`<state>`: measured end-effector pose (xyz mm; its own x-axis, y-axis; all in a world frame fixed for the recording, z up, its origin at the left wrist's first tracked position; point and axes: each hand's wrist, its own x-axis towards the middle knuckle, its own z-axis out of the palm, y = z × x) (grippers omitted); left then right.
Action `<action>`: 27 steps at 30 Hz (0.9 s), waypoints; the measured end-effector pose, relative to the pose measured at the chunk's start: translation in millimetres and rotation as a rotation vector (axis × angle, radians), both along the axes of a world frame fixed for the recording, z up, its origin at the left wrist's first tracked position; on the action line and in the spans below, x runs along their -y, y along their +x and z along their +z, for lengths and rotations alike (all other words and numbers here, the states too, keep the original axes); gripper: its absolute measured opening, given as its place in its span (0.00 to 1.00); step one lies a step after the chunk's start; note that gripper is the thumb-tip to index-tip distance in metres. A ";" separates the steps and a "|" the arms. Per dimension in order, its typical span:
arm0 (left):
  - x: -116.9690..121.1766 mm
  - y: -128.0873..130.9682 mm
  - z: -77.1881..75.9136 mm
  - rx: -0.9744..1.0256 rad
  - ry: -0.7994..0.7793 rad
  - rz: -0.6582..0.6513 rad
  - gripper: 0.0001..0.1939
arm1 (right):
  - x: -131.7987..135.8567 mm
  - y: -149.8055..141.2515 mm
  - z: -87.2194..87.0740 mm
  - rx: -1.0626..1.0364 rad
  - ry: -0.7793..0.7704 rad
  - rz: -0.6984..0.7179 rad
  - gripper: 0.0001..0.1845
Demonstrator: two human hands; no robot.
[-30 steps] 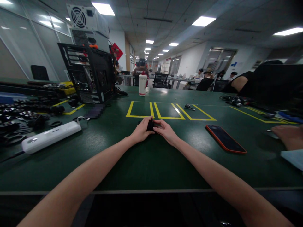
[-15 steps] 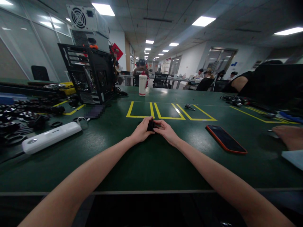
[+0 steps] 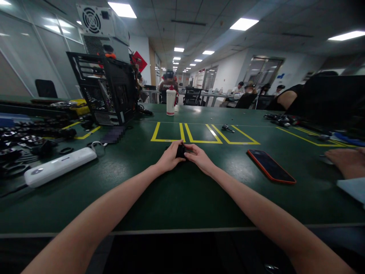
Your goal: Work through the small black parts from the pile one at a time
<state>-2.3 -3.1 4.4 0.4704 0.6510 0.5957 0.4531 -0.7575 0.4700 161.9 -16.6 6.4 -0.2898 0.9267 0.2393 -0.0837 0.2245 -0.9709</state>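
Over the green table, just short of the yellow tape outlines, my left hand is closed around a small black object. Its kind is unclear, as the fingers cover most of it. From the other side my right hand meets it, with thumb and fingertips pinched at its right edge. Beyond the hands, a small dark part with a short stem lies within the right-hand tape outline. A phone with an orange edge rests to the right of my right hand.
On the left are a white power strip, a pile of black parts and an open computer case with a power supply on top. A white cup stands at the back. Another person's hand is at the far right.
The whole view has shifted slightly. Both hands stay on the black object in nearly the same pose, with no clear movement of the fingers.
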 end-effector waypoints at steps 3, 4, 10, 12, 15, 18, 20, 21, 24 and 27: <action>0.2 -0.3 0.5 -0.002 -0.006 -0.003 0.34 | 4.2 -1.0 1.9 -0.009 0.000 0.000 0.14; -0.1 -0.2 0.3 -0.003 -0.008 0.001 0.34 | 3.9 -1.3 1.9 -0.003 -0.011 -0.014 0.13; -1.0 1.0 -0.7 0.001 -0.027 0.012 0.35 | -7.8 0.6 -2.8 -0.013 -0.089 -0.045 0.18; -0.2 0.8 0.1 0.000 -0.028 0.009 0.35 | -8.1 1.7 -3.0 -0.017 -0.091 -0.009 0.18; 0.9 0.4 1.5 -0.003 -0.022 0.009 0.35 | -2.9 1.5 -0.4 -0.026 -0.016 0.024 0.16; 0.8 0.5 1.6 -0.006 -0.025 0.005 0.34 | 2.2 -0.5 2.5 -0.033 0.021 0.021 0.14; -0.3 0.9 0.5 -0.002 -0.026 0.006 0.35 | 1.7 -1.5 2.4 -0.012 0.003 -0.020 0.12; -0.9 1.2 -0.2 0.002 -0.025 0.008 0.35 | 0.1 -1.7 1.6 -0.001 -0.003 -0.046 0.12; -2.6 1.4 -2.1 0.004 -0.016 0.011 0.35 | -6.2 -0.7 -1.8 0.009 -0.018 -0.079 0.17; -2.3 0.9 -2.2 -0.005 -0.009 0.013 0.35 | -8.6 0.7 -3.3 0.015 -0.049 -0.036 0.19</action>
<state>-1.4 -0.8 2.2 0.4648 0.6629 0.5869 0.4658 -0.7468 0.4746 162.6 -8.0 3.1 -0.2595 0.9471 0.1889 -0.0620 0.1788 -0.9819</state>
